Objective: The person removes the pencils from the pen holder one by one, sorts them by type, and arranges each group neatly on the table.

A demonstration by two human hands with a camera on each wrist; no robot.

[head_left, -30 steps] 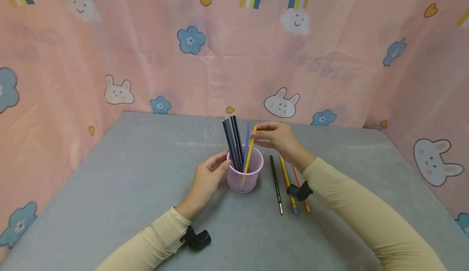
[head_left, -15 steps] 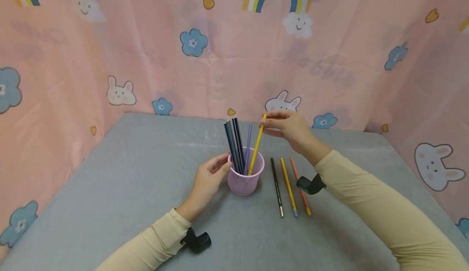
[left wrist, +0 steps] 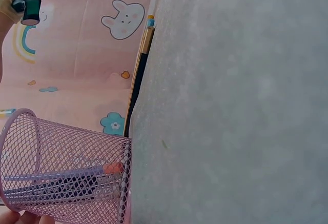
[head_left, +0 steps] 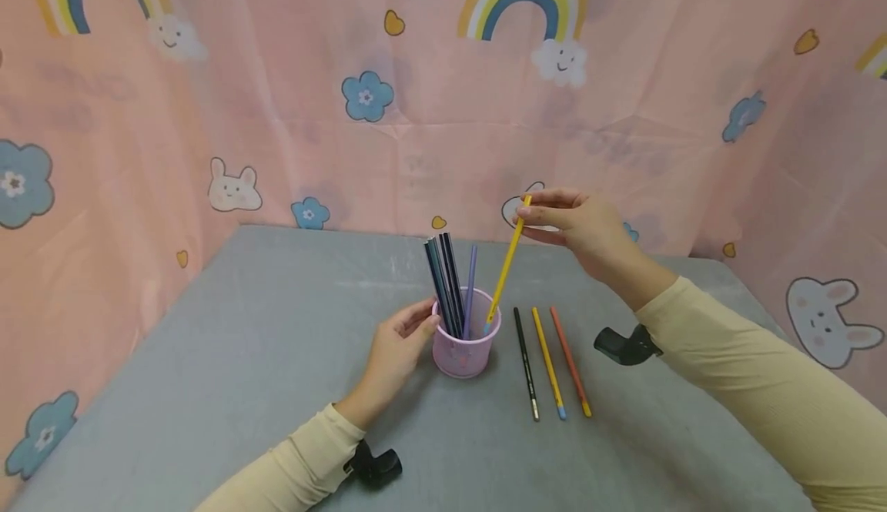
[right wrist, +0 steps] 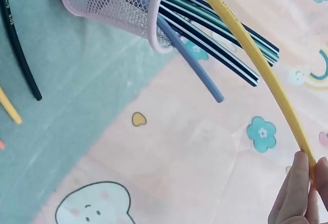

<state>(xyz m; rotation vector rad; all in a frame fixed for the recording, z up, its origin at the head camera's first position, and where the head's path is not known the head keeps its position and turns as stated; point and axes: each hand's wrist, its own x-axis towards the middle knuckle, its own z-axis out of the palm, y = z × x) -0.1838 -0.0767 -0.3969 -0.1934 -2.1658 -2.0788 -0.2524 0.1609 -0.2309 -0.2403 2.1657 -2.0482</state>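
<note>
right hand (head_left: 589, 239): grip pinching yellow pencil (head_left: 510, 258), lower end at cup (head_left: 463, 359) mouth. left hand (head_left: 390, 352): grip holding cup near rim.

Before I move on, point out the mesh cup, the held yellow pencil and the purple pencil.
Mesh cup (head_left: 461, 357): head view, middle of its front wall.
Held yellow pencil (head_left: 507, 266): head view, middle of its shaft.
Purple pencil (right wrist: 190, 59): right wrist view, middle of its exposed shaft.

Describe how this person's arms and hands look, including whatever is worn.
The left sleeve and right sleeve are plain, creased beige, ending near the wrists. A stubby black camera sits at the left wrist, another at the right. The left hand and right hand are bare, without gloves.
</note>
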